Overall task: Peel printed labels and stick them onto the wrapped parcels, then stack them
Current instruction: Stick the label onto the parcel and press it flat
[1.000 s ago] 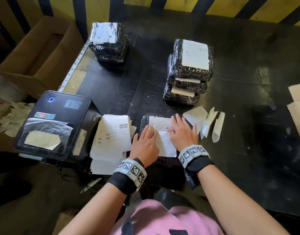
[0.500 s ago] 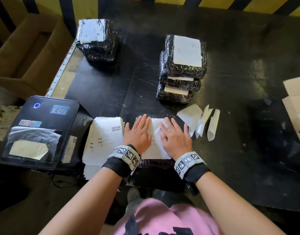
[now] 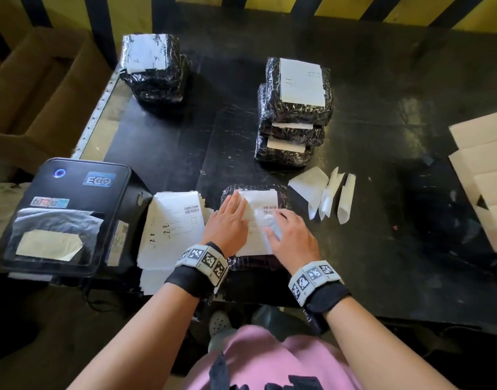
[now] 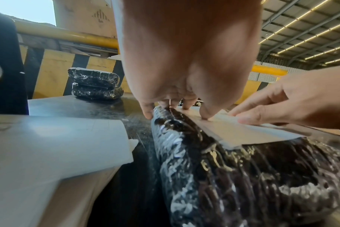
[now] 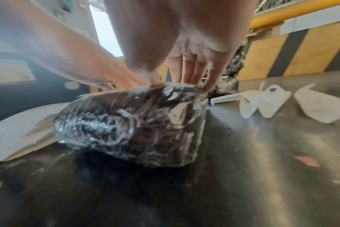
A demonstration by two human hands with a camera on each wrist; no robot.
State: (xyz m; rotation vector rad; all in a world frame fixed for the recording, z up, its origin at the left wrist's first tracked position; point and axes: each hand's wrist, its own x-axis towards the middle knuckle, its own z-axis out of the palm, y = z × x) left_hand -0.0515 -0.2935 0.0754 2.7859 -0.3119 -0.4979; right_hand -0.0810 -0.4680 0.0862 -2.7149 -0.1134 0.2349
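Both hands flat on a shipping label atop a black wrapped parcel at the near table edge.

The left hand (image 3: 227,220) and right hand (image 3: 293,235) lie with fingers straight, pressing the white label (image 3: 258,204), which shows a barcode, onto the parcel (image 3: 282,192) on the black table (image 3: 382,164). Left of it lies a pile of printed labels (image 3: 171,223) beside a black label printer (image 3: 70,215) whose sticker reads "ECO". Beyond stands a stack of three labelled parcels (image 3: 295,114); another stack (image 3: 154,71) sits far left. Curled backing papers (image 3: 323,192) lie just right.
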